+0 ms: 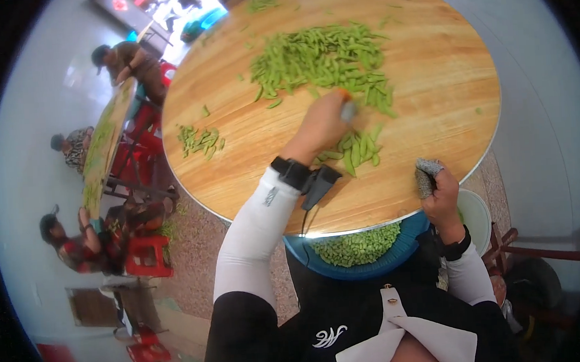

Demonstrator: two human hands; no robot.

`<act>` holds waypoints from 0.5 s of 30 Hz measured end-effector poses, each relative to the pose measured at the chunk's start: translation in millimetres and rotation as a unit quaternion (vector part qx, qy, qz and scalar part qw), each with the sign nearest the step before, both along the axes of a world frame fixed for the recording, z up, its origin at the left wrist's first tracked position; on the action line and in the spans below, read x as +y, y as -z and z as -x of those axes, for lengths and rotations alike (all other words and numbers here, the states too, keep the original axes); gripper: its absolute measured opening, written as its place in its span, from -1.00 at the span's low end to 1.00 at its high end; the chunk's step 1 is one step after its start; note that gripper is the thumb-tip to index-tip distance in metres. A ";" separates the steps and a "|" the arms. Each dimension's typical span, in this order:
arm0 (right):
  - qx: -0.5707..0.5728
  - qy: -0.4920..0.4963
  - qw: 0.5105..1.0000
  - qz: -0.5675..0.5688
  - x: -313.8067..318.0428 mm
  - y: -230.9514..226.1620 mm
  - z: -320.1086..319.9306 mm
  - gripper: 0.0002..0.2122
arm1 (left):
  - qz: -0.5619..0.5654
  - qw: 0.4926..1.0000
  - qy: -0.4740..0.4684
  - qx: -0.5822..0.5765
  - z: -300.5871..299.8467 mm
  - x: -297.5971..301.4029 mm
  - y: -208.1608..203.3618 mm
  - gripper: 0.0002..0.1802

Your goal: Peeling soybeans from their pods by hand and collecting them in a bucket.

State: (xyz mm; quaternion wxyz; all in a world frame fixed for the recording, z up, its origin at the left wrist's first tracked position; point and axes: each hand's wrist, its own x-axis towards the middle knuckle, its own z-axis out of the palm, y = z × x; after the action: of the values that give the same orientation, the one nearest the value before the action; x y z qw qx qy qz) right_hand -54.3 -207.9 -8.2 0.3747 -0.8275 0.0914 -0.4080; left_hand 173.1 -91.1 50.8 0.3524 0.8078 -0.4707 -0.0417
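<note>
Green soybean pods lie heaped on the surface; left hand blurred, fingers' grip unclear; right hand, fingers curled together. Hasty sweeping could spill pods into the blue basin.

Left arm extended forward, left hand angled right — fingers blurred, grip unreadable. Right arm held in closer, right hand partly curled — grey coverings on some fingers.

Open tabletop at right, green pods blocking far middle
</note>
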 end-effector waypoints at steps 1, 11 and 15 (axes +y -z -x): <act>-0.002 -0.005 1.000 0.000 0.4 0.7 -0.2 -0.79 | -0.001 0.999 -0.040 -0.026 -5.3 18.3 0.3 -0.80; 0.017 0.004 1.000 0.002 6.8 -0.4 -3.1 -0.85 | -0.052 0.924 -0.369 -0.082 -129.6 218.1 43.1 -0.81; 0.026 0.007 0.998 -0.052 7.7 0.5 -5.4 -0.85 | 0.152 0.943 -0.293 -0.031 -113.0 202.4 32.1 -0.84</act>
State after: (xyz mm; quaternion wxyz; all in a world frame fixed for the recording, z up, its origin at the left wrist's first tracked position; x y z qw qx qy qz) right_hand -48.9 -200.2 -8.6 0.4114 -0.8169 0.1280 -0.3835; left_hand 286.1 111.4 18.7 0.4529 0.8479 -0.2244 0.1601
